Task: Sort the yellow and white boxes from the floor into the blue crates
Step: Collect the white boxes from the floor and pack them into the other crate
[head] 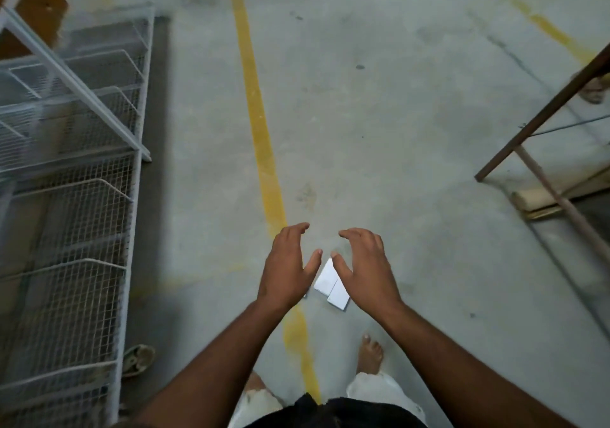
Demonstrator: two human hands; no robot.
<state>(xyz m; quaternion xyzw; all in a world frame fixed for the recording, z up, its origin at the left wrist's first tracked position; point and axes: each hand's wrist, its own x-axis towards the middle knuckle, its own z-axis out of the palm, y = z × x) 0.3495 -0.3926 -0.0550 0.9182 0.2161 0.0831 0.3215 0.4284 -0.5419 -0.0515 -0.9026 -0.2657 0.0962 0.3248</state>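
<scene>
A: Grey concrete floor (379, 114) fills my view, with a yellow painted line (260, 137) running up it from between my feet.

B: And the racks?

A: White wire-mesh shelving (76, 196) stands along the left. A brown metal frame (541, 120) leans in at the right edge, with pale boards (554, 193) lying under it.

B: Your hands?

A: Both stretched out ahead of me over the floor. My left hand (288, 269) is spread, fingers gently curved, holding nothing. My right hand (366, 269) mirrors it, fingers wide and empty, thumbs nearly facing each other.

B: The boxes?

A: Two white boxes (331, 284) lie flat on the floor, seen in the gap between my hands, touching each other, just right of the yellow line. A sliver of something shows under my left wrist; I can't tell what.

B: Anything smaller?

A: My bare right foot (369, 353) below, and a worn sandal (138, 358) beside the shelving.
</scene>
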